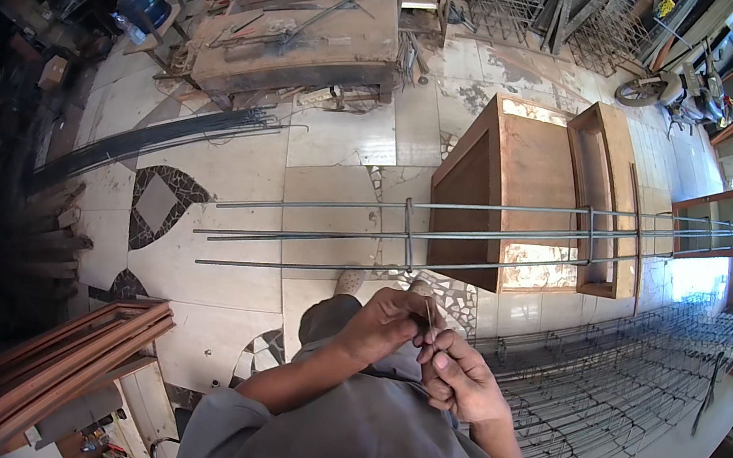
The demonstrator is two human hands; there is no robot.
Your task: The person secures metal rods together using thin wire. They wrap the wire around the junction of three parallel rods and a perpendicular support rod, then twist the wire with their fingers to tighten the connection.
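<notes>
Head view shows the left hand [386, 320] and right hand [458, 375] pinching a thin short metal wire [428, 316] between them, just short of the long grey steel rebar cage [480, 237]; keeping both pinches firm should steady it

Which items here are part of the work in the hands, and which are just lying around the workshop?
In hand:
- thin wire piece, pinched by left hand and right hand
- rebar cage with stirrups, directly ahead

Lying about:
- stacked finished cages
- wooden cabinet
- loose bars on the floor
- workbench
- motorbike
- wooden frames
</notes>
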